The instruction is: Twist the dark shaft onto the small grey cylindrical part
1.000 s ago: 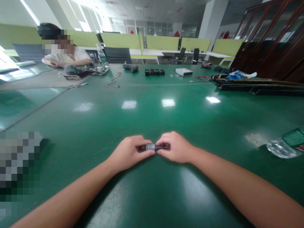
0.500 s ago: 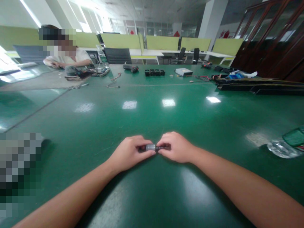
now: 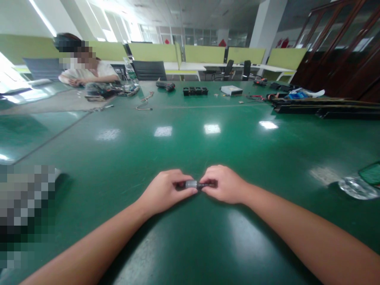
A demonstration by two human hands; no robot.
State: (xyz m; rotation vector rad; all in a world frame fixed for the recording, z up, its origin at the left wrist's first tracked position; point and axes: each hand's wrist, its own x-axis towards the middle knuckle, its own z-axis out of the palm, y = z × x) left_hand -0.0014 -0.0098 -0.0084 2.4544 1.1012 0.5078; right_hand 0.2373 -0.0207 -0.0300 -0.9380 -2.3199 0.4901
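Observation:
A small cylindrical object, grey in the middle with a dark ridged part to its right, lies level between my hands, low over the green table. My left hand pinches its left end between thumb and fingers. From the other side, my right hand grips the dark right part, fingers closed around it. Both ends are partly hidden by the fingers, and the object is too small to name.
Across the table sits a person. A black block, a white box and a cable lie toward the far edge. Dark strips are at far right, a clear plastic bottle at near right.
The whole view has shifted slightly, so everything appears a little further right. Both hands keep their grip on the small object.

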